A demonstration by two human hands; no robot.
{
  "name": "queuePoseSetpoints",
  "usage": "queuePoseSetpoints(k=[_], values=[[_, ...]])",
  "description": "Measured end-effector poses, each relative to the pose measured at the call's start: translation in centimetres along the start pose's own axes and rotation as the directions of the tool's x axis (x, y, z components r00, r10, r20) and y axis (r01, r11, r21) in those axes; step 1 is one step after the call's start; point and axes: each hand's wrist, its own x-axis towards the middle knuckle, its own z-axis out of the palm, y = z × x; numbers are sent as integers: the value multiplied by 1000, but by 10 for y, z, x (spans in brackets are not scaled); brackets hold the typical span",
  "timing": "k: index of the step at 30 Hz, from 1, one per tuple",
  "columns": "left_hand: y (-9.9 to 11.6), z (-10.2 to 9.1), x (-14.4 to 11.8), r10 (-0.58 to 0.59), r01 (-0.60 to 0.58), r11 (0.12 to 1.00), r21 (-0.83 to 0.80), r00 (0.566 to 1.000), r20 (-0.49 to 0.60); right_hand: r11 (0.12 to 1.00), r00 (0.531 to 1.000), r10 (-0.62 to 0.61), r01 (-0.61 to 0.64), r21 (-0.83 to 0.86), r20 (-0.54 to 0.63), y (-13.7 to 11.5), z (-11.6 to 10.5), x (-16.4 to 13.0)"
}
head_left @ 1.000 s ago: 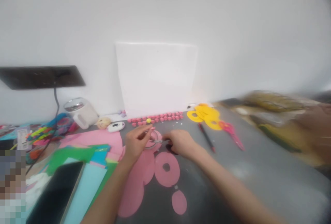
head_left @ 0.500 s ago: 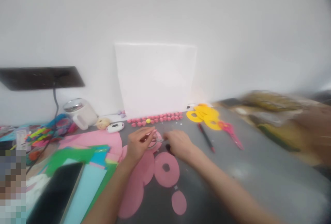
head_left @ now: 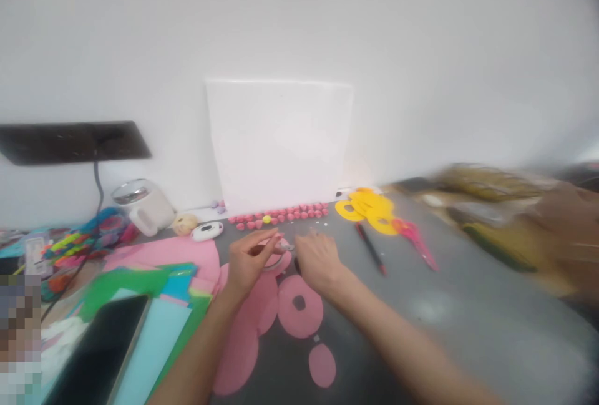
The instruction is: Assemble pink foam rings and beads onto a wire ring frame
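My left hand (head_left: 248,260) is narrowed, thumb and fingers drawn together on a pink piece (head_left: 276,263) with a rounded outline. My right hand (head_left: 321,263) is just beside it, knuckles up and fingers curled down. A metallic part (head_left: 287,247) shows between my hands and something dark sits under my right one; I cannot tell whether my right fingers grip it. The pink piece is short of the middle of the tabletop's (head_left: 444,330) far edge, with larger overlapping pink shapes (head_left: 238,355) below it, toward me. To their right lie a pink ring (head_left: 300,306) and, nearer me, a small pink oval (head_left: 322,365).

Along the far edge run small pink pieces (head_left: 299,213) with one yellow piece (head_left: 266,219) among them, in front of a white panel (head_left: 281,143) upright against the wall. Toward the far right corner, yellow rings (head_left: 377,208) overlap near a black and red pen (head_left: 371,249) and pink scissors (head_left: 416,244). On the left side of the tabletop, a dark phone (head_left: 100,346) lies on coloured sheets, and a white mug-like object (head_left: 145,208) stands by the far edge.
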Motion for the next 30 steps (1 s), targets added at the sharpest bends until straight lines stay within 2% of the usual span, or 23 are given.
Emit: queuePoseSetpoints(k=[3,6,9,12,16,19,27,30], values=[[4,-1,0,-63,63,998,-11,998,-6,1000,999,12,-12,-17,-32,-1,3,3],[2,-6,4,-91,88,995,-40,992,-85,1000,999,-12,11,-29,-34,4,5,3],[-1,-10,9,-69,66,998,-22,986,-151,999,999,-28,27,-43,-35,10,5,1],[-2,-10,10,-17,23,999,38,985,-172,996,996,-62,58,-72,-57,14,4,-2],[1,-8,8,-10,21,994,107,995,-100,993,995,-86,81,-82,-59,17,4,-4],[1,-6,6,-33,36,996,86,999,-43,992,994,-102,98,-82,-45,16,4,-4],[1,-5,7,-106,106,994,3,994,23,976,980,-191,183,-115,-55,12,9,-4],[2,-5,7,-111,111,993,-26,994,13,975,979,-198,191,-109,-56,12,10,-4]])
